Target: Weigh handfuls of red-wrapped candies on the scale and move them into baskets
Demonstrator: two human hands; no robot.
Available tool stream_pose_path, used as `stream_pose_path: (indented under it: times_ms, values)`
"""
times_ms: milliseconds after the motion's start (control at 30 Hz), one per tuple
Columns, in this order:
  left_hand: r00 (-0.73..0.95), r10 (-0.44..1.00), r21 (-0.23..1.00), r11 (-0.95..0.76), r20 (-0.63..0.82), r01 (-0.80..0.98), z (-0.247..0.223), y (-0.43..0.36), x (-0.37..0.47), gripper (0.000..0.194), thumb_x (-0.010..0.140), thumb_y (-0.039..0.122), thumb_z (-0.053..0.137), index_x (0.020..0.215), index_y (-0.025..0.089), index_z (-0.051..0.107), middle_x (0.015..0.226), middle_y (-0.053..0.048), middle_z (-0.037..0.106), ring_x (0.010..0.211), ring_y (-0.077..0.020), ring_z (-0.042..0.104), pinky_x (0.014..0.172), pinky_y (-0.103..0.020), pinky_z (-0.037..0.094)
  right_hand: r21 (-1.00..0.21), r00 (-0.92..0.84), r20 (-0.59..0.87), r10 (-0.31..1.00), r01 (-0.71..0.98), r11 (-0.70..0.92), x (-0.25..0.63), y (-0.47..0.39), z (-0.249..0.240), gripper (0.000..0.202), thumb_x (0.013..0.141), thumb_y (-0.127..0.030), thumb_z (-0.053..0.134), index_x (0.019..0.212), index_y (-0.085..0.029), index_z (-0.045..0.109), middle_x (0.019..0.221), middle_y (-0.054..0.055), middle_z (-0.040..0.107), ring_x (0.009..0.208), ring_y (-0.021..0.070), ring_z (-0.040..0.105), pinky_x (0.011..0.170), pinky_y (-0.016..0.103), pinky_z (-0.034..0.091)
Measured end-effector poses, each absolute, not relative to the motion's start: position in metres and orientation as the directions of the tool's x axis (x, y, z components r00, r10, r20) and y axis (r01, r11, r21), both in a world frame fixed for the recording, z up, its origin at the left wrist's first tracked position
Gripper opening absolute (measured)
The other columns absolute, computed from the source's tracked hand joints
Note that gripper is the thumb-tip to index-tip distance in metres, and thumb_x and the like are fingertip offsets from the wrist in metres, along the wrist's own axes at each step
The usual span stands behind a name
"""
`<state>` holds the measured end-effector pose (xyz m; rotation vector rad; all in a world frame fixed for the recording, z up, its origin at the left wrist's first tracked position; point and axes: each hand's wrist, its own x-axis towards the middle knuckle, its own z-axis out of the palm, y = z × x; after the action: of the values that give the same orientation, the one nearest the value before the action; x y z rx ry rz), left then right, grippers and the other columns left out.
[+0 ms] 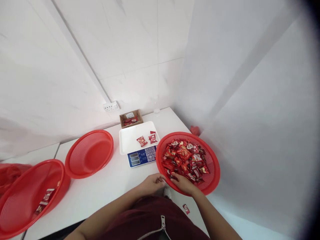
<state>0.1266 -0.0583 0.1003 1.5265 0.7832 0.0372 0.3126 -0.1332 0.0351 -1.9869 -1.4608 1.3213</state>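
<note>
A round red plastic basket (215, 173) full of small, shiny red and gold wrapped packets (185, 155) is in front of me at the right. My right hand (184, 185) reaches over its near rim, finger and thumb apart, fingertips among the packets. Just left of it, my left hand (153, 184) is at the basket's lower left rim with its fingers curled together; what they hold, if anything, is hidden. Behind the basket's left side stands a white-topped scale (130, 141) with a blue keypad panel (142, 156). Several red packets (142, 141) lie on its pan.
A small cardboard box (131, 118) of red packets sits behind the scale. Two other red baskets stand left on the white table (100, 190), one bare (90, 153), one (32, 186) with several packets. A packet (186, 209) lies low near me. Walls close the back and right.
</note>
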Motion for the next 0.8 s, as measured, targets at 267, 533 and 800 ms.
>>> stream_pose_path:
  times_ms: [267, 533, 800]
  values:
    - [0.696, 0.553, 0.867, 0.108, -0.459, 0.486, 0.095, -0.077, 0.135, 0.029, 0.073, 0.029, 0.053, 0.099, 0.016, 0.057, 0.085, -0.003, 0.060, 0.076, -0.0133, 0.053, 0.072, -0.026, 0.041, -0.747, 0.041, -0.445, 0.895, 0.534, -0.396, 0.324, -0.130, 0.023, 0.024, 0.076, -0.019, 0.039, 0.084, -0.018, 0.062, 0.090, 0.006, 0.068, 0.084, 0.0181, 0.061, 0.080, 0.028, 0.043]
    - [0.725, 0.519, 0.868, 0.072, -0.453, 0.491, 0.107, -0.059, 0.126, 0.032, 0.070, 0.031, 0.059, 0.099, 0.018, 0.059, 0.086, -0.002, 0.060, 0.071, -0.0120, 0.051, 0.068, -0.026, 0.041, -0.750, 0.303, -0.442, 0.844, 0.391, -0.533, 0.334, -0.142, 0.036, 0.041, 0.082, -0.029, 0.028, 0.113, -0.018, 0.052, 0.106, 0.008, 0.064, 0.096, 0.0201, 0.060, 0.086, 0.035, 0.046]
    - [0.716, 0.483, 0.863, 0.261, -0.505, 0.432, 0.112, -0.060, 0.130, 0.042, 0.076, 0.045, 0.052, 0.108, 0.017, 0.050, 0.092, -0.004, 0.058, 0.073, -0.0118, 0.053, 0.067, -0.027, 0.042, -0.955, 0.201, -0.296, 0.934, -0.087, -0.284, 0.279, -0.138, 0.085, 0.054, 0.074, -0.038, 0.056, 0.124, -0.022, 0.046, 0.130, 0.008, 0.049, 0.118, 0.0207, 0.046, 0.097, 0.037, 0.039]
